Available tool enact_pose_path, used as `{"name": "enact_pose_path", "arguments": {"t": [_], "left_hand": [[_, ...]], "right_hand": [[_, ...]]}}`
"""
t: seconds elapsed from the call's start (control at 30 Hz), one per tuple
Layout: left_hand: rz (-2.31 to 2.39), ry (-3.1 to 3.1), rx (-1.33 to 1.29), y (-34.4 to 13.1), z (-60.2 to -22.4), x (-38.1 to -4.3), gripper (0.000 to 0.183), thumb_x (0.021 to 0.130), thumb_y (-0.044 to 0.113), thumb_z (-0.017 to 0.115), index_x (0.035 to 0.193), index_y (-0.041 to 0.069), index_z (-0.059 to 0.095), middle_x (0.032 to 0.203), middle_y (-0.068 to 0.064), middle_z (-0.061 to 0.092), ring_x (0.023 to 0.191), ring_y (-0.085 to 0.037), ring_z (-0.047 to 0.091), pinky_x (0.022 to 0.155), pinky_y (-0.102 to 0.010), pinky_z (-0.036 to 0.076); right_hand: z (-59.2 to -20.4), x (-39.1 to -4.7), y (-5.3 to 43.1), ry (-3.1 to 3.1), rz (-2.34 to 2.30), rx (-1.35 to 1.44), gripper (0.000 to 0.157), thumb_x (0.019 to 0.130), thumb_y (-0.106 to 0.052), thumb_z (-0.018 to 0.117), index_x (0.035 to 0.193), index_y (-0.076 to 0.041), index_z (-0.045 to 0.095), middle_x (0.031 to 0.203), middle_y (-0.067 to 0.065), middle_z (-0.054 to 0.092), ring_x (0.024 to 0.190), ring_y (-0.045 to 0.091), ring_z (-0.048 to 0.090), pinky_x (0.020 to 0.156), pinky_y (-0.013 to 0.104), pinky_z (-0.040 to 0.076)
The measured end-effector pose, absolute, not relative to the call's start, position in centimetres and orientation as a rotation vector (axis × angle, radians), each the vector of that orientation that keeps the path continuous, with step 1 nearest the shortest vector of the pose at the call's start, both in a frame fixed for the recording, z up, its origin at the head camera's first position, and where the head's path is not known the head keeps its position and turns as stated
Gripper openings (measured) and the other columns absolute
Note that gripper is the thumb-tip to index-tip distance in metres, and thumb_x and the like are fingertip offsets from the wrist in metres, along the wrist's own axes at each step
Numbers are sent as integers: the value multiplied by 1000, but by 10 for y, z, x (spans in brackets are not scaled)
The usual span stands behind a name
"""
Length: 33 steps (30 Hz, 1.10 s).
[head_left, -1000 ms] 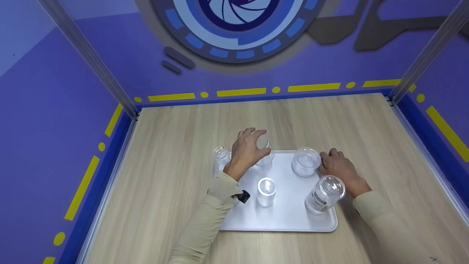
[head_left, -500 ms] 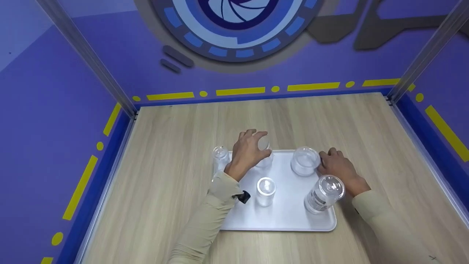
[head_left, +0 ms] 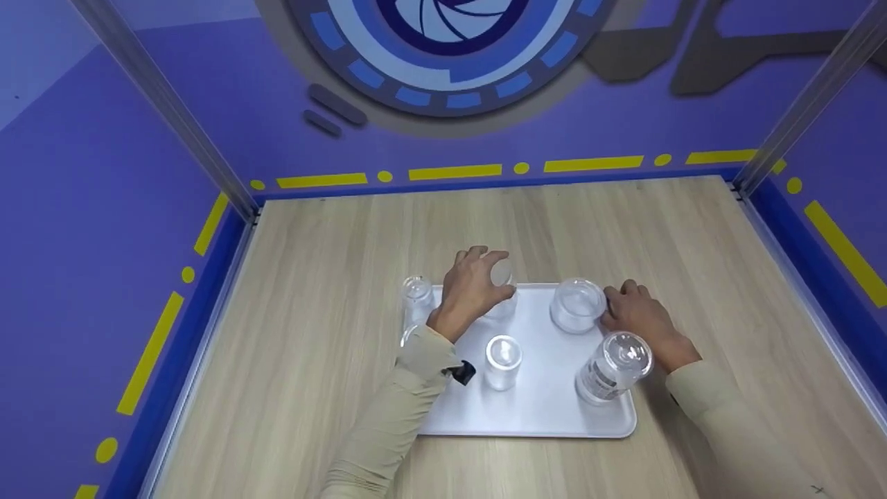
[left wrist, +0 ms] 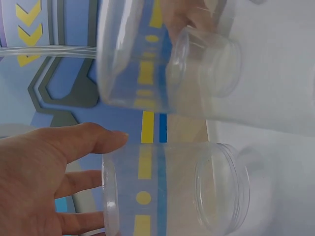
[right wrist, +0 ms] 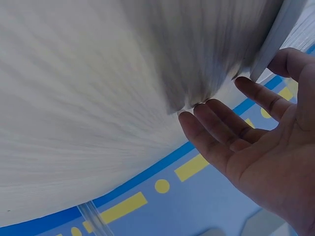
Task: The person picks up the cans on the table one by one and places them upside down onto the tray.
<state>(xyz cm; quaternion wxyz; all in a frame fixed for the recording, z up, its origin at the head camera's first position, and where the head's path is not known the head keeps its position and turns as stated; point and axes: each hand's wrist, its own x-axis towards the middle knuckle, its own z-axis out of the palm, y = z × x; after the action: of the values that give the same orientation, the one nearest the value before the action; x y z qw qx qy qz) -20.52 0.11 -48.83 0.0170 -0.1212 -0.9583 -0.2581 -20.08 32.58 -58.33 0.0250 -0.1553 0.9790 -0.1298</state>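
Note:
My left hand (head_left: 468,285) pinches the base of a clear plastic jar (head_left: 502,273) at the back of a white tray (head_left: 544,409). The left wrist view shows its thumb and fingers on the base end of the jar (left wrist: 167,189), whose threaded neck faces the tray. At the tray's right side, my right hand (head_left: 636,313) grips the edge, thumb on the rim and index finger just outside it, as the right wrist view of the hand (right wrist: 266,132) shows. A wide clear jar (head_left: 578,306) stands beside the right fingertips.
A tall labelled jar (head_left: 614,367) stands upside down at the tray's front right, near the right wrist. One small jar (head_left: 503,362) is mid-tray, another (head_left: 418,291) at the back left. The left sleeve partly hides one more. Blue-purple walls (head_left: 443,149) surround the wooden table (head_left: 312,312).
My left hand has shifted slightly right and toward the body with the jar. The right hand and the other jars stay in place.

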Motion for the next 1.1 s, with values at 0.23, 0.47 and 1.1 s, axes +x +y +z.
{"name": "enact_pose_path", "arguments": {"t": [0.23,0.47,1.1], "left_hand": [[-795,-2997,-398,1,-489,-205,59,88,32,85,144,20,69,152,-14,57,137,-32,53,102,-46,54],[-797,-3020,-393,3,-490,-204,62,89,34,86,145,20,67,154,-13,56,139,-31,51,106,-45,52],[-804,-3028,-431,6,-491,-204,65,85,36,91,143,18,69,152,-13,58,138,-31,52,106,-45,52]], "right_hand": [[-583,-199,326,3016,-413,-476,31,99,-21,64,118,4,62,109,28,55,99,47,58,71,61,56],[-583,-199,325,3016,-403,-461,34,101,-23,63,121,4,63,109,27,56,99,45,58,73,60,56],[-583,-199,325,3013,-386,-459,36,102,-24,63,123,5,63,107,26,56,95,42,57,72,59,56]]}}
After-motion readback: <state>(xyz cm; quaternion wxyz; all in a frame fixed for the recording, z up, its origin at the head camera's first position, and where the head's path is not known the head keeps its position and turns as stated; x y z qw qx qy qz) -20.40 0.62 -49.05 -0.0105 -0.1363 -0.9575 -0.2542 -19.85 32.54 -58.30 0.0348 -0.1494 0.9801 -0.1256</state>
